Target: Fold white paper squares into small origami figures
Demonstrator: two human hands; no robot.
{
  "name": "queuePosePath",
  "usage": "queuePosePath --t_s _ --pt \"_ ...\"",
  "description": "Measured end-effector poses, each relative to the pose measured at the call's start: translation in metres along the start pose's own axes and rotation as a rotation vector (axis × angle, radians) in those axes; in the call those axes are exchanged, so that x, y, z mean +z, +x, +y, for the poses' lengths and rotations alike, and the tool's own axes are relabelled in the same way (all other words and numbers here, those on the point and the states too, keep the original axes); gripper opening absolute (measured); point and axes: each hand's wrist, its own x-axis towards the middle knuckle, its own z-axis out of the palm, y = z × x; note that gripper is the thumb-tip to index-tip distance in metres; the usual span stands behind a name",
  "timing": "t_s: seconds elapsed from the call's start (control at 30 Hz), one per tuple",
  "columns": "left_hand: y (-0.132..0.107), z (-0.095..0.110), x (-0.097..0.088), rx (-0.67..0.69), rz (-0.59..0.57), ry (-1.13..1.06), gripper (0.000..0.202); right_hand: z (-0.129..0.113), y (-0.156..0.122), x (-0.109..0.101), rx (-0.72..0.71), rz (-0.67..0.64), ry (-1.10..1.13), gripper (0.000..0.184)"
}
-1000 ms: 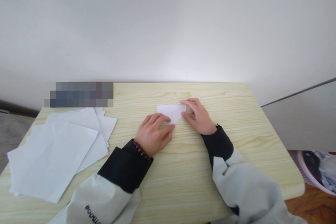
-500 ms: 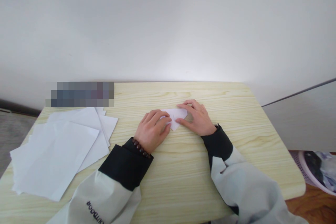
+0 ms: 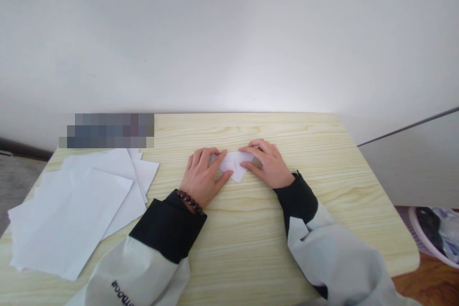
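A small piece of folded white paper (image 3: 235, 164) lies on the wooden table, its pointed end toward me and creases along its middle. My left hand (image 3: 201, 174) has its thumb and index finger on the paper's left part. On the right side, my right hand (image 3: 269, 163) pinches the paper between thumb and forefinger. Both hands rest low over the table, and their fingers hide the outer ends of the paper. A dark bead bracelet (image 3: 189, 201) circles my left wrist.
Loose white sheets (image 3: 71, 220) overlap in a pile on the table's left side. Behind them sits a blurred-out object (image 3: 107, 129). The table (image 3: 251, 253) meets a white wall (image 3: 229, 33) at the back. A pink basket (image 3: 412, 229) with crumpled stuff stands at lower right.
My left hand has shifted slightly left and its fingers have spread along the paper, so more of the paper's middle shows. My right hand has stayed nearly in place.
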Motion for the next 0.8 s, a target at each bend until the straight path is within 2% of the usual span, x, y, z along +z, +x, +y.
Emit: queuePosePath --t_s 0.17,0.43,0.7,0.8 --pt "0.0001 -0.0008 0.0002 0.004 -0.004 -0.042 0.037 -0.0018 0.0000 0.0013 -0.007 0.038 0.027 0.034" --pt "0.0008 -0.0020 0.0000 -0.002 -0.016 -0.096 0.040 -0.0040 -0.0009 0.0031 -0.033 0.122 0.105 0.026" --pt "-0.0005 -0.0075 -0.0011 0.019 0.028 -0.216 0.033 -0.0069 -0.0019 0.0056 -0.092 0.117 0.148 0.022" --pt "0.0007 -0.0078 -0.0020 0.021 0.044 -0.227 0.029 -0.0069 -0.0017 0.0058 -0.109 0.107 0.159 0.027"
